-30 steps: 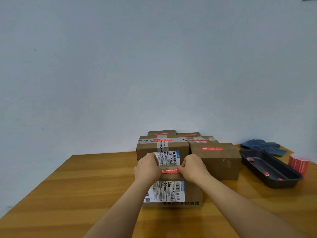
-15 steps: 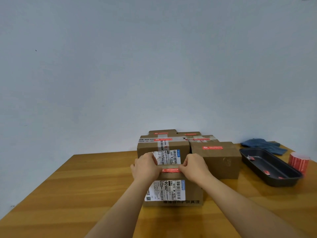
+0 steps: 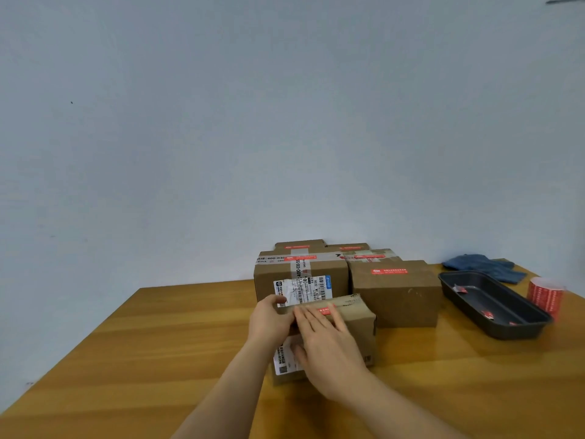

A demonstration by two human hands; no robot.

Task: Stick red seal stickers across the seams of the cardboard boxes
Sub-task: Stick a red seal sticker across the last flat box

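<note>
box [image 3: 354, 324] at desk [image 3: 158, 343] front, close to the person for reach | sticker [image 3: 326, 310] laid across its top seam | left hand [image 3: 269, 321] grips the box's left end, judged to steady it | right hand [image 3: 329, 346] flat, fingers [image 3: 311, 320] straight, pressing the sticker down | roll [image 3: 545, 296] and tray [image 3: 519, 327] kept right, within reach

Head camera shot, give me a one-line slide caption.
Left hand steadies the front cardboard box while the right hand smooths a red seal sticker across its top seam.
</note>
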